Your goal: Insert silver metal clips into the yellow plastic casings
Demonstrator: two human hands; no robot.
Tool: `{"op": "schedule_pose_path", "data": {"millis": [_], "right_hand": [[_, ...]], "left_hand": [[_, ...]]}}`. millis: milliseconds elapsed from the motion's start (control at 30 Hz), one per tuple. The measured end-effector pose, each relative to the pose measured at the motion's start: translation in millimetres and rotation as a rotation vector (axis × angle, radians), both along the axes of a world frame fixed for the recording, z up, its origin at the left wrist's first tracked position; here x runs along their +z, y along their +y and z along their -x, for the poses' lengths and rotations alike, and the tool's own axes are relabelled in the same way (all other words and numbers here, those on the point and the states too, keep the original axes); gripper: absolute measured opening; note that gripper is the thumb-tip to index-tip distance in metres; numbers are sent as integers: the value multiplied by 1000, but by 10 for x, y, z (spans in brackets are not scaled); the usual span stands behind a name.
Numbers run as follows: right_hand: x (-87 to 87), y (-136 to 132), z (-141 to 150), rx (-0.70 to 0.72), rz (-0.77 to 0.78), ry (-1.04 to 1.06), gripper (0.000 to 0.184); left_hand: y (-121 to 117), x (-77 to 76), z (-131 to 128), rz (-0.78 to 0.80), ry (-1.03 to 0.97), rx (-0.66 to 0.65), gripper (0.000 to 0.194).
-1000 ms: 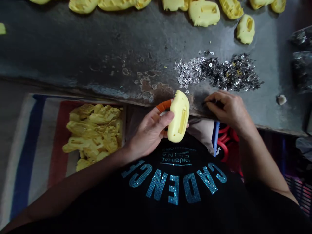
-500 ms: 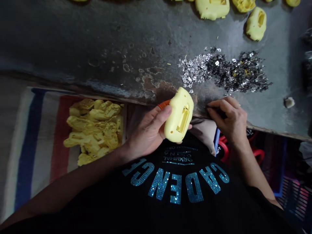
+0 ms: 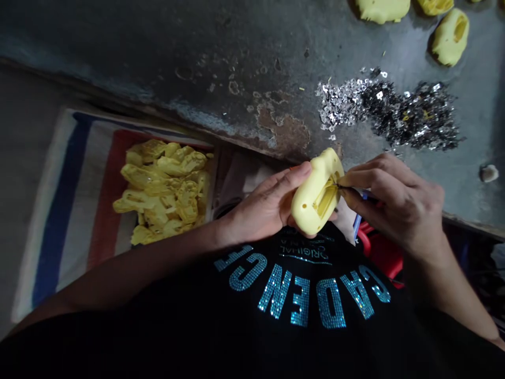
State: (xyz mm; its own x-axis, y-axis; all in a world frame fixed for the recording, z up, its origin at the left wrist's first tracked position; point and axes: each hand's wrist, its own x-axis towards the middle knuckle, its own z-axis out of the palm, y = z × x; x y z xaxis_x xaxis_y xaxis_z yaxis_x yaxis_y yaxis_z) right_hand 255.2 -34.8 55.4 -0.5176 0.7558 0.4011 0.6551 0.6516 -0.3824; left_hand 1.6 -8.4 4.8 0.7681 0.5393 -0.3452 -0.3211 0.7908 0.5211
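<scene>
Fingers of the right hand (image 3: 398, 202) pinch a thin dark sliver (image 3: 338, 186), too small for me to identify, at the far end of the deep slot (image 3: 325, 201) in a rounded pale-yellow plastic shell (image 3: 314, 190). The shell sits in the left hand (image 3: 270, 204), thumb pressed on its side, the other fingers curled underneath and mostly hidden. I judge the step in hand to be working that sliver at the slot; from here, the next move seems to call for a steady left grip and fine alignment. Well left of the left fingers, an open box with a pale side wall (image 3: 213, 184) holds yellow plastic pieces (image 3: 165, 189) (too jumbled to count), beside a blue, white and red striped sheet (image 3: 104, 200). Beyond the right fingers, small shiny metal pieces (image 3: 418, 117) lie loose on the dark grey table (image 3: 268, 52).
</scene>
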Motion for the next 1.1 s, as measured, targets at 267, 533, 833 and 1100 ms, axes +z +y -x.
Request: {"op": "schedule_pose_path", "data": {"millis": [267,533,833,1100], "right_hand": [[86,-44,32,-4,-67,-163,17],[78,-89,46,-43,-71,-138,21],[-52,-225,42,-109,-110,51,36],[-136,-296,65,-223,-151,43,35]], "left_hand": [[-18,-9,-17,-9,-10,4,61],[-5,-21,-30,-13,5,-4,71],[-7,12,-28,12,1,-8,73],[-66,39,-35,-27,-6,18,80]]}}
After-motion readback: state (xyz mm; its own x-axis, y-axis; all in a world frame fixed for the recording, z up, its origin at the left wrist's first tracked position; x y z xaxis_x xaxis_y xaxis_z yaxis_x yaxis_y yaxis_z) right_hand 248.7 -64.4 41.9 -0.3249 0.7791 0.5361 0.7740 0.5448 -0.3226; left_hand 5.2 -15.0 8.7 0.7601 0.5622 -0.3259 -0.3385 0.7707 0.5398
